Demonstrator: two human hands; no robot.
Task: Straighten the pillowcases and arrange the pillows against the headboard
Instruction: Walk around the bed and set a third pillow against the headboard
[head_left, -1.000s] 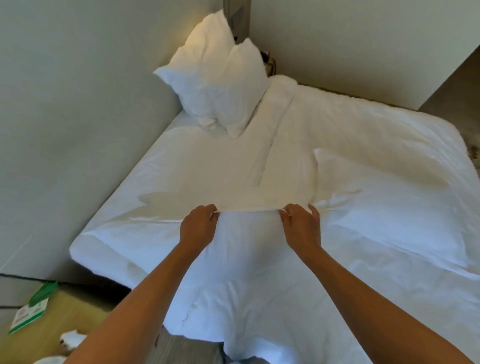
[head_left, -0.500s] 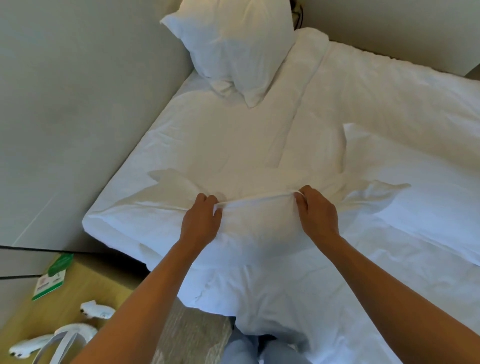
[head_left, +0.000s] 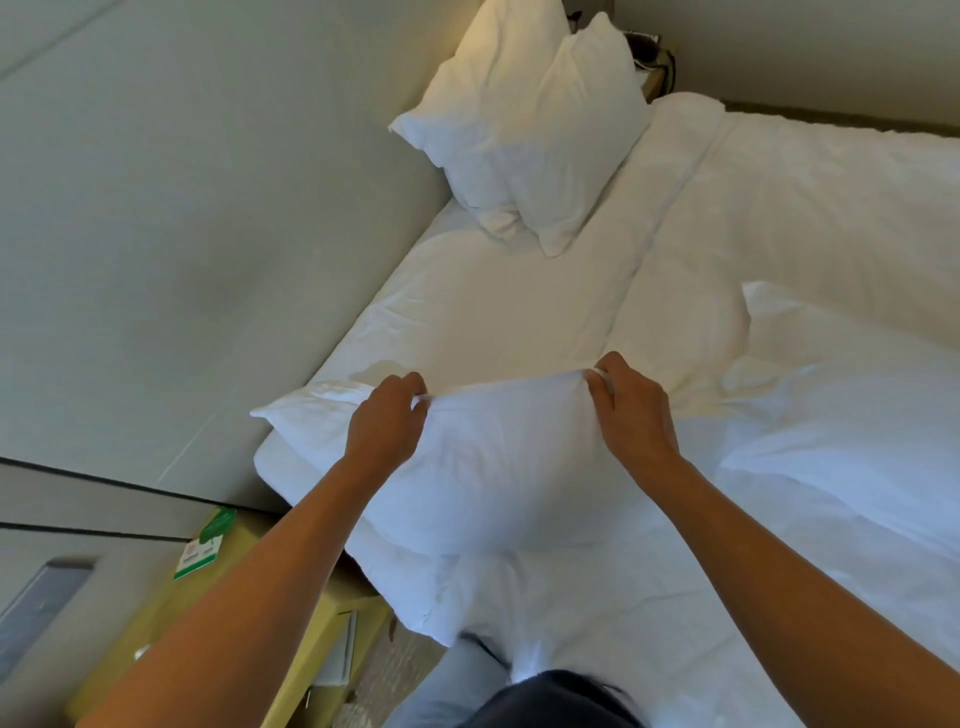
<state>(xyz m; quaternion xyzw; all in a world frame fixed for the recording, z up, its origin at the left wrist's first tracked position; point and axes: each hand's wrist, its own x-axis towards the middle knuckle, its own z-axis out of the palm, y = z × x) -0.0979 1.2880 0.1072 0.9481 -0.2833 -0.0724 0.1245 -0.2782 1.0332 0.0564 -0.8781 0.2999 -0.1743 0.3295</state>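
Pillow (head_left: 498, 467) raised off bed (head_left: 779, 208) since earlier frame; left hand (head_left: 387, 418) and right hand (head_left: 631, 410) pinch pillowcase top edge; pillow fills case.

Held pillow (head_left: 498, 467): white woven cloth, matt, finely creased. Bed sheet (head_left: 519, 301) beyond pillow: same matt white cloth, wrinkled. Upright pillows (head_left: 524, 135) beyond pillow: matt cloth, soft folds. Headboard panel (head_left: 208, 234) left of pillow: smooth, matt grey. Nightstand (head_left: 322, 623) below-left of pillow: pale yellow wood look, smooth. Green-white card (head_left: 202, 545) on it: glossy paper.

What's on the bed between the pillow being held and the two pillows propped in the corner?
In the head view, only bare white sheet lies between the held pillow and the propped pillows.
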